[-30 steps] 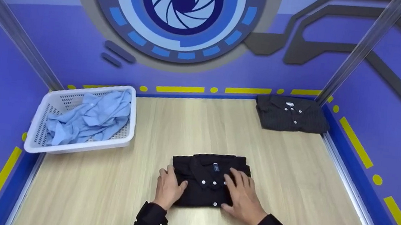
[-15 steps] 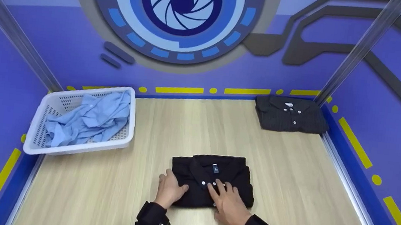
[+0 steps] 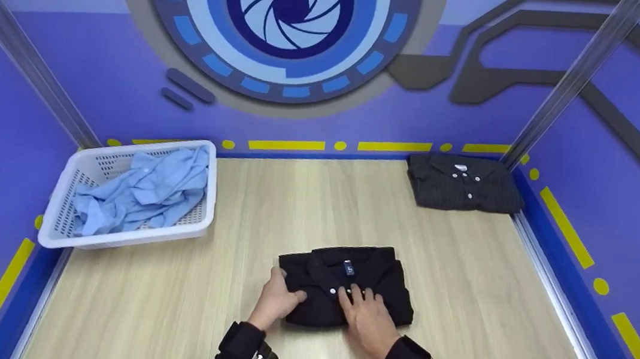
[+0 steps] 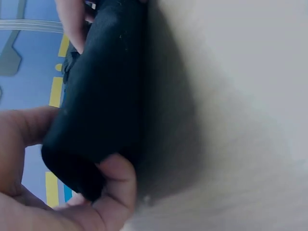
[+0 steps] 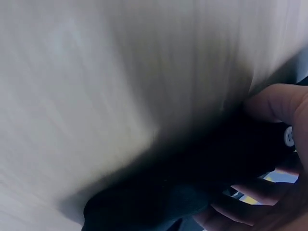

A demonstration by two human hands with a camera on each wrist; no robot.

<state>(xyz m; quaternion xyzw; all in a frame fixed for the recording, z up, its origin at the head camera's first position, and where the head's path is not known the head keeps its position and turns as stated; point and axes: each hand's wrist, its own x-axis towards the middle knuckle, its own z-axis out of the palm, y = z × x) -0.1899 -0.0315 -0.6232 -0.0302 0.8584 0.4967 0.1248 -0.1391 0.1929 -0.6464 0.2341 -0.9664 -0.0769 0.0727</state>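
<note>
A folded black button-up shirt lies near the front middle of the wooden table, turned slightly askew. My left hand grips its left edge. In the left wrist view the thumb is on one face of the folded shirt and curled fingers are at the other. My right hand holds the shirt's near edge around the middle, fingers spread on top by the white buttons. The right wrist view has the thumb against the near edge. Shadow beside the shirt suggests that the near edge is raised off the table.
At the left back stands a white plastic basket with a crumpled light blue shirt inside. A folded dark striped shirt lies in the back right corner. Blue-purple panels wall the table at the back and sides.
My right hand has moved left from the shirt's right part to its middle. Lately the shirt has turned a little and shifted right, while my left hand has kept to its left edge.
</note>
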